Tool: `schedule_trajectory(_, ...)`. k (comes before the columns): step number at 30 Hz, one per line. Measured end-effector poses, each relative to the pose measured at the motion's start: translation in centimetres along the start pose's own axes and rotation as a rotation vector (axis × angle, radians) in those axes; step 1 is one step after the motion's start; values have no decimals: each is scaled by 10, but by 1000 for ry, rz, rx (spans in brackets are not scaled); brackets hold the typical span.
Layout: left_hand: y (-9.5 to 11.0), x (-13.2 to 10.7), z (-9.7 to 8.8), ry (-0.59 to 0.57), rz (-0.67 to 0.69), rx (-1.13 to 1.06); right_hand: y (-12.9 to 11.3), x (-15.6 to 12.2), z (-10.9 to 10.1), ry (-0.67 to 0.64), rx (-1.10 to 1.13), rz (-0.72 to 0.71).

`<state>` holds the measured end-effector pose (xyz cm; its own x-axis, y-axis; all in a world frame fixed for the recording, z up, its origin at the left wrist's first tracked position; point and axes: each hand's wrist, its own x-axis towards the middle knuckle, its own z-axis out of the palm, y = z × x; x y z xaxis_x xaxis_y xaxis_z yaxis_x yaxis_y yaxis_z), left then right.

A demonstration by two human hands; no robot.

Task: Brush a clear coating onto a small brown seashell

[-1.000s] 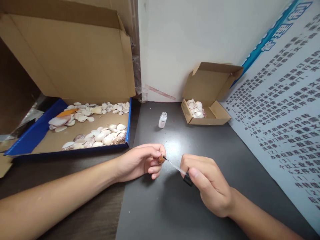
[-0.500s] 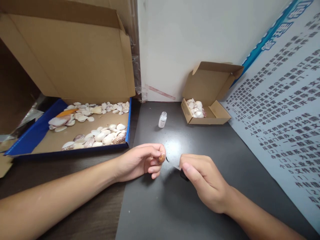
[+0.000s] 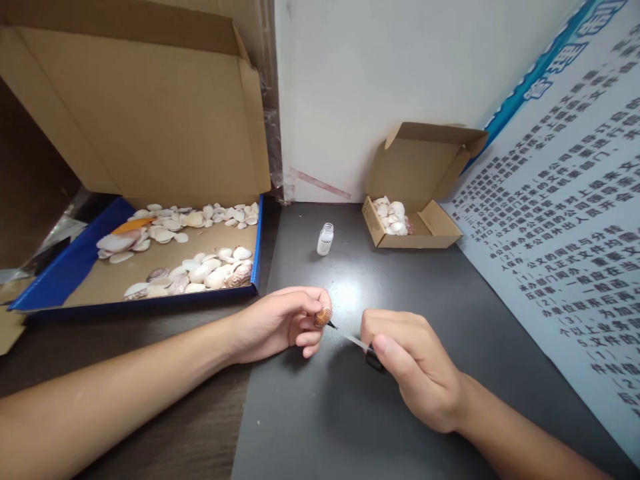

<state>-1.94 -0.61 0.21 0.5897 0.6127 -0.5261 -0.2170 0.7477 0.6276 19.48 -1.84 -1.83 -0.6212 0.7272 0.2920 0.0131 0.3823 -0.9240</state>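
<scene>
Between the thumb and fingers of my left hand [image 3: 287, 325] is a small brown patterned seashell [image 3: 323, 317]. My right hand [image 3: 413, 363] grips the black cap of a brush applicator [image 3: 374, 359], its thin pale stem pointing left. The dark brush tip is at the lower right edge of the shell and seems to touch it. Beyond both hands, a small clear glass bottle [image 3: 325, 240] with a whitish filling stands upright and uncapped on the dark table mat [image 3: 300, 427].
At the left, an open blue-edged cardboard box [image 3: 190, 238] holds many pale shells [image 3: 220, 270]. A smaller open cardboard box [image 3: 435, 233] with white shells [image 3: 393, 217] stands at the back right. A white wall [image 3: 380, 73] and a printed poster [image 3: 565, 220] border the table.
My right hand has shifted slightly right and turned, so more of the cap and stem shows. The brush tip has moved down along the shell's edge. My left hand is almost still.
</scene>
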Motion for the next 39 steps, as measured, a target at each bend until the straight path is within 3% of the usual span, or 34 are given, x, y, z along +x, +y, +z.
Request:
schedule_trajectory(3, 0, 0, 0, -4, 3, -1, -1, 0, 0, -26, -6, -7)
schedule_trajectory(8, 0, 0, -1, -18, 1, 3, -1, 3, 1, 28, -116, 95)
schedule_trajectory(16, -1, 0, -1, -8, -3, 3, 0, -1, 0, 38, -17, -40)
schedule_trajectory(24, -1, 0, -1, -7, 6, -12, -3, 4, -1, 24, 8, -70)
schedule_trajectory(32, -1, 0, 0, -13, 8, -12, -2, -1, -1, -67, 21, 119)
schedule_trajectory(39, 0, 0, -1, 3, 17, -26, -1, 0, 0, -50, -25, 101)
